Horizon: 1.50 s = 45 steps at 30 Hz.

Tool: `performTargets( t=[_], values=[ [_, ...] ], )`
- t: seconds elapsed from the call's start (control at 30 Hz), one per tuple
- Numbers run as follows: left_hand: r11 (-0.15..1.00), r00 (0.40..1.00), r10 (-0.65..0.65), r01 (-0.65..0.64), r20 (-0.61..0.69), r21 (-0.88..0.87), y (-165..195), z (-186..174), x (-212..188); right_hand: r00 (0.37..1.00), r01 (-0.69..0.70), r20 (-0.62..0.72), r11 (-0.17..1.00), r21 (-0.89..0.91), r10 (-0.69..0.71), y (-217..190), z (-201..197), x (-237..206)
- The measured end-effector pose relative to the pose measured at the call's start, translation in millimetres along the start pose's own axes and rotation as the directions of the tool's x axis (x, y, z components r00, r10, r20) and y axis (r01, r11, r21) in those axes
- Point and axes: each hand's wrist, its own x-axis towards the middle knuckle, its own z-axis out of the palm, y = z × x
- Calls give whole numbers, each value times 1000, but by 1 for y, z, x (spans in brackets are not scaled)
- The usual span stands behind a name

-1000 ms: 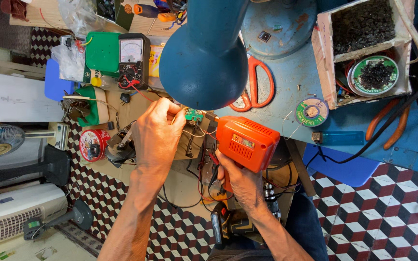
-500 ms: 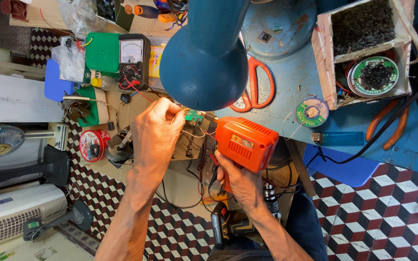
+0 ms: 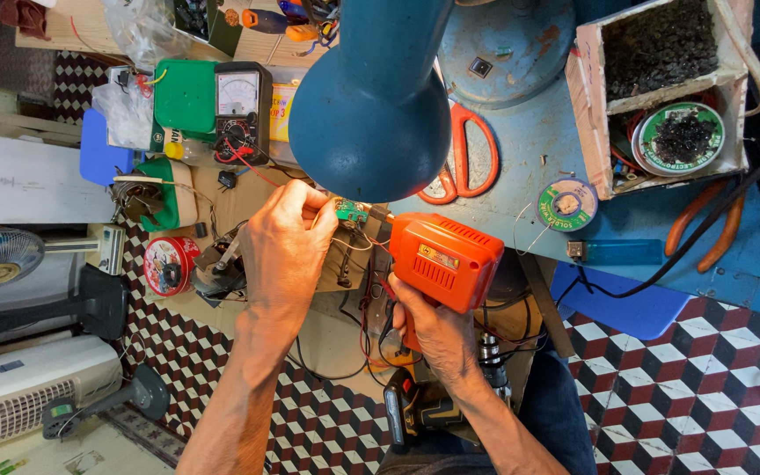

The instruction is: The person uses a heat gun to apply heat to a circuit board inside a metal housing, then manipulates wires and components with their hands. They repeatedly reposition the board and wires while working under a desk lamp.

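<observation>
Hands are working close together at the middle of a cluttered blue bench (image 3: 521, 176). The left hand (image 3: 283, 251) is curling inward, its fingertips (image 3: 317, 204) pinching a small green circuit board (image 3: 351, 211) just at its one o'clock side, with thin wires trailing off the board. The right hand (image 3: 437, 330) is gripping the handle of an orange soldering gun (image 3: 446, 259), fingers closed tight around it; the gun's body is sitting just at three o'clock of the board, its nose pointing toward the board, though the tip itself is too small to make out. A big blue lamp shade (image 3: 371, 123) is hanging over the work at twelve o'clock. An analog multimeter (image 3: 241, 110) is lying at eleven o'clock of the left hand, with red leads running down from it. Orange-handled scissors (image 3: 468, 154) are resting at one o'clock of the gun, a solder reel (image 3: 567, 204) at three o'clock, well apart. A round red tin (image 3: 167, 266) is sitting at nine o'clock of the left hand. Checkered floor tiles (image 3: 679, 369) are showing below the bench edge.
</observation>
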Motion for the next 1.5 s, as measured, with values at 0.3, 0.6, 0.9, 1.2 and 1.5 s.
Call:
performTargets(
  t=[0.3, 0.6, 0.9, 1.2, 1.5],
  values=[
    [1000, 1000, 5, -5, 8, -7, 0, 0, 0, 1000, -26, 0, 999, 33, 26, -6, 0, -3],
    [999, 1000, 27, -27, 13, -18, -3, -1, 4, 1000, -25, 0, 997, 71, 25, -9, 1, -1],
    [999, 999, 46, -46, 11, 15, -6, 2, 4, 1000, -29, 5, 1000, 7, 29, -6, 1, -2],
    [994, 999, 52, -52, 6, 95, -6, 4, 3, 1000, -7, 3, 993, 115, 7, -8, 2, -3],
    [994, 999, 44, -44, 5, 99, -3, 4, 2, 1000, -17, 10, 998, 53, 17, -5, 1, -4]
  ],
)
